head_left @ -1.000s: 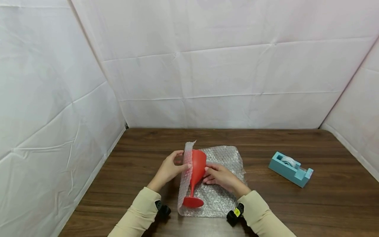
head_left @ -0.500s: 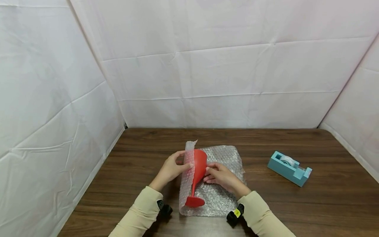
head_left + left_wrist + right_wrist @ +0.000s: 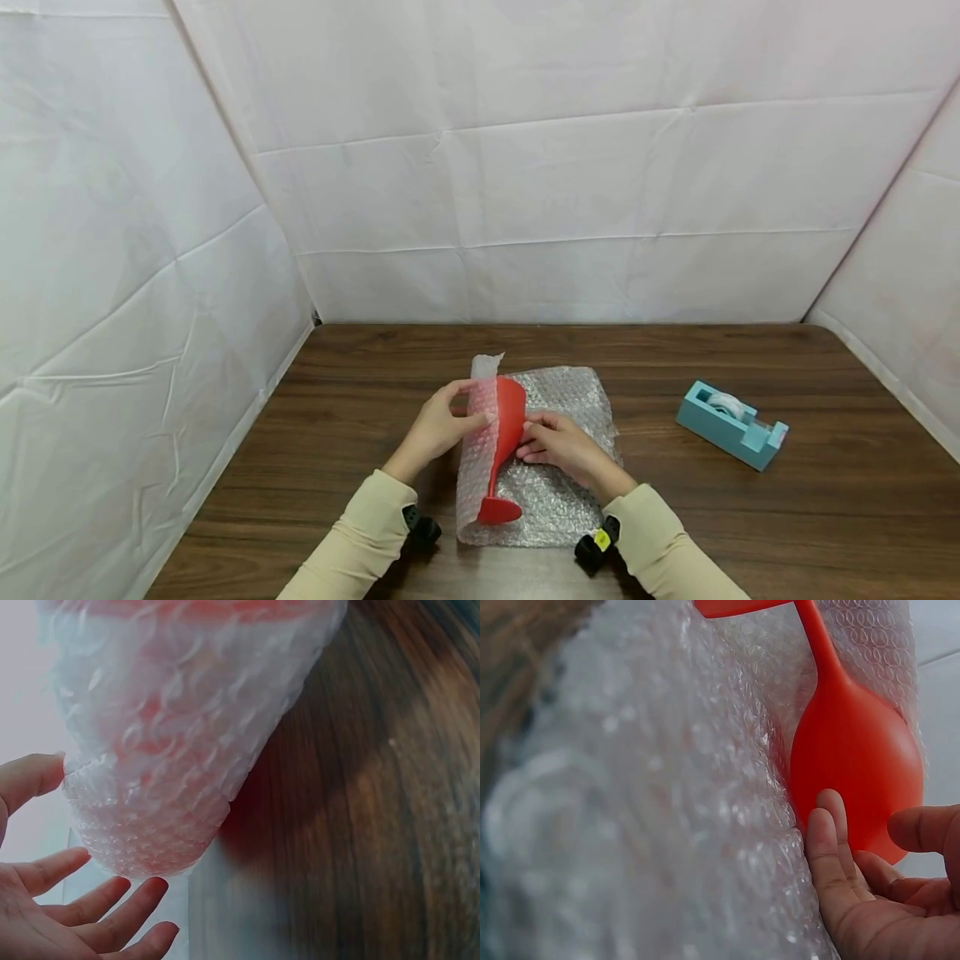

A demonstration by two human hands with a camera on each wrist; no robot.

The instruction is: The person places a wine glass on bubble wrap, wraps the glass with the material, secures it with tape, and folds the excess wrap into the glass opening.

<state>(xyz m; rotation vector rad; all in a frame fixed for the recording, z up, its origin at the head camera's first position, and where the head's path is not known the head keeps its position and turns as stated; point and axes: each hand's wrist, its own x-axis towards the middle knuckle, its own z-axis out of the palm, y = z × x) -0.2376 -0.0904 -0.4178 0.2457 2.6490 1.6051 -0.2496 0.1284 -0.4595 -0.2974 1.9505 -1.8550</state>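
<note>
A red wine glass point(image 3: 511, 417) lies on a sheet of bubble wrap point(image 3: 555, 512), its foot toward me and its bowl pointing away. The sheet's left edge is folded up over the bowl's left side and part of the stem. My left hand point(image 3: 433, 427) holds this flap against the bowl, thumb on top and fingers around the far left side; the left wrist view shows the wrap point(image 3: 157, 750) curving round the glass. My right hand point(image 3: 561, 452) grips the bowl's right side, its thumb and fingers point(image 3: 829, 859) against the red surface in the right wrist view.
A light blue tape dispenser point(image 3: 731, 425) with a roll of clear tape stands on the brown wooden table point(image 3: 840, 533) at right. White cloth walls point(image 3: 480, 183) enclose the table at the back and both sides.
The left hand has moved slightly right, bringing the flap further over the glass. The glass has rolled a little to the right, and its foot has turned. The right hand stays nearly in place.
</note>
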